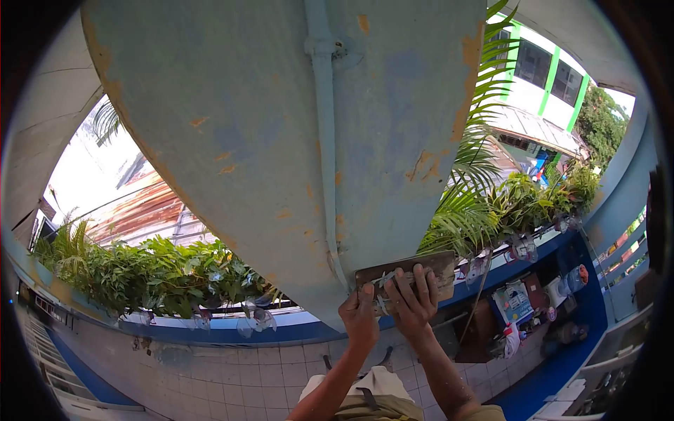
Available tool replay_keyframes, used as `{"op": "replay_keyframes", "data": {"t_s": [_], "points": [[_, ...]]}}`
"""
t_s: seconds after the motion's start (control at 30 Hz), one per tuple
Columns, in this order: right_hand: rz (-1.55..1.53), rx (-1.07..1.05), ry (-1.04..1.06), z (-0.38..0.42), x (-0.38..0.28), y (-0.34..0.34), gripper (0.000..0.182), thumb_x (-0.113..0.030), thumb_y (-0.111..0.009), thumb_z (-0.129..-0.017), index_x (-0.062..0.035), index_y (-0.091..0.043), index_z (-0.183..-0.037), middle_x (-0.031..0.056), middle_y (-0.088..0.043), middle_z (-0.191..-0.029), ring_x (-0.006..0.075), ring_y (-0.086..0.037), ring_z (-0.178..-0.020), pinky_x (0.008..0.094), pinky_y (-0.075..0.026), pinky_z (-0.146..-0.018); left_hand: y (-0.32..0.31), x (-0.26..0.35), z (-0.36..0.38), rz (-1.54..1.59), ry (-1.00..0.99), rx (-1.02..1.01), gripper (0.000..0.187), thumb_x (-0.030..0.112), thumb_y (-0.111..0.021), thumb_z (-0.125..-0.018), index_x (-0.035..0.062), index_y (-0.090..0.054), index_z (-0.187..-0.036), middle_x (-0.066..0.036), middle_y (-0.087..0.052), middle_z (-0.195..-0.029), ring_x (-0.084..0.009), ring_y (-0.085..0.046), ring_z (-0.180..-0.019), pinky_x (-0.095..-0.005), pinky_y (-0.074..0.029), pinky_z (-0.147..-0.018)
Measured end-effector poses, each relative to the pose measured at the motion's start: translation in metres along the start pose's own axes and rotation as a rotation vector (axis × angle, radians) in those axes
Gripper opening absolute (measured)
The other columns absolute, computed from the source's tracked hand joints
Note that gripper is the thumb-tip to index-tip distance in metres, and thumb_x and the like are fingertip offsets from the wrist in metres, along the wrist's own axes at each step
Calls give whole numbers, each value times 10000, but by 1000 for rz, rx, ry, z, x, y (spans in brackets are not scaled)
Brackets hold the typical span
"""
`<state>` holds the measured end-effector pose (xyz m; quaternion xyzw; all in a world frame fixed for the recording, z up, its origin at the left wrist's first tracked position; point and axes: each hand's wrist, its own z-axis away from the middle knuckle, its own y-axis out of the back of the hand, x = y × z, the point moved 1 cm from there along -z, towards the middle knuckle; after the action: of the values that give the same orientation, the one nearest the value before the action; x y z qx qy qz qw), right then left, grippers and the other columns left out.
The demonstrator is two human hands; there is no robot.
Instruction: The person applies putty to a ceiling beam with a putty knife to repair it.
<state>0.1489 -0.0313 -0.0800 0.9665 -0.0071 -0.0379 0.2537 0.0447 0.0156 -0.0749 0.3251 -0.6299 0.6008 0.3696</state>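
Both hands are on a flat rectangular board (444, 270), brown-grey with pale smears, at the lower right part of a wide column (267, 140). My left hand (359, 319) grips the board's left end, its thumb side upward. The fingers of my right hand (411, 302) lie bent over the board's middle, pressing on its face. The board's far side is hidden, and it appears to rest against the column. Pale blue-green paint covers the column, with chipped tan patches. A painted pipe (323, 126) runs down its middle to beside the board.
Leafy plants (161, 274) line the ledge at left, with more plants (526, 200) at right. At lower right, a cluttered table (477, 330) holds a blue-and-white packet and bags. Pale tiles (239, 379) cover the floor below.
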Motion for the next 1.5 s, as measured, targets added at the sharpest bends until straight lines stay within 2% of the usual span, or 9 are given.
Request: {"op": "replay_keyframes", "data": {"t_s": [0.37, 0.43, 0.5, 0.67, 0.73, 0.87, 1.13, 1.3, 1.5], "points": [[36, -39, 80, 1, 12, 3, 240, -232, -647, -916, -254, -752, -1130, -20, -691, -1280, 310, -566, -1303, 506, -349, -1157, -4, -6, 5, -17, -7, 39, 299, 184, -679, -990, 6, -617, -758, 87, -477, -691, -39, -333, -652, -245, -280, -543], [20, -40, 108, 4, 14, -1, 219, -241, -607, -935, -182, -738, -1101, 67, -690, -1269, 398, -535, -1318, 583, -367, -1126, -2, -8, 4, -55, -25, 45, 311, 187, -681, -987, 6, -605, -746, 87, -467, -676, -40, -328, -642, -248, -274, -536], [13, -26, 113, 6, 15, -4, 218, -236, -608, -935, -184, -737, -1103, 67, -688, -1271, 403, -534, -1317, 583, -362, -1130, 2, -13, 4, -81, 14, 21, 267, 150, -667, -995, 21, -601, -771, 83, -504, -750, -38, -355, -706, -234, -296, -606], [13, -21, 113, 6, 15, -4, 212, -233, -614, -935, -188, -735, -1103, 68, -684, -1275, 408, -531, -1319, 589, -342, -1140, -1, -14, 3, -84, -19, 44, 305, 180, -677, -989, 18, -583, -747, 84, -469, -705, -41, -337, -676, -243, -276, -567], [31, -23, 53, 4, 11, -1, 220, -244, -645, -918, -251, -753, -1110, -16, -689, -1278, 335, -559, -1304, 545, -349, -1148, -1, -13, 5, -100, -37, 68, 355, 205, -687, -981, 25, -550, -708, 88, -418, -649, -42, -310, -642, -252, -242, -527], [42, -31, 58, 3, 10, -1, 226, -238, -642, -918, -248, -749, -1117, -14, -687, -1282, 346, -555, -1308, 564, -346, -1145, -5, -9, 3, -86, -55, 68, 354, 176, -696, -973, 21, -535, -700, 86, -410, -648, -41, -309, -645, -249, -250, -526], [1, 225, -8, -106, -3, 26, 250, -210, -641, -930, -193, -737, -1161, 62, -668, -1319, 391, -528, -1331, 582, -359, -1132, -66, 105, -22, -154, -291, -113, 335, 170, -733, -953, 9, -564, -713, 86, -448, -665, -28, -342, -655, -229, -277, -523], [-10, 99, -41, -35, -13, 10, 253, -186, -653, -911, -189, -740, -1149, 58, -672, -1316, 392, -546, -1313, 579, -381, -1115, -16, 45, -4, -99, -118, -59, 355, 183, -714, -969, 8, -562, -700, 87, -446, -669, -34, -338, -651, -238, -278, -533], [12, 94, -23, -40, -13, 8, 240, -193, -674, -866, -183, -759, -1091, 35, -692, -1282, 373, -558, -1305, 555, -404, -1102, -18, 50, -10, -141, -94, -53, 339, 144, -688, -978, 22, -550, -694, 89, -439, -675, -37, -314, -652, -247, -254, -545]]}}
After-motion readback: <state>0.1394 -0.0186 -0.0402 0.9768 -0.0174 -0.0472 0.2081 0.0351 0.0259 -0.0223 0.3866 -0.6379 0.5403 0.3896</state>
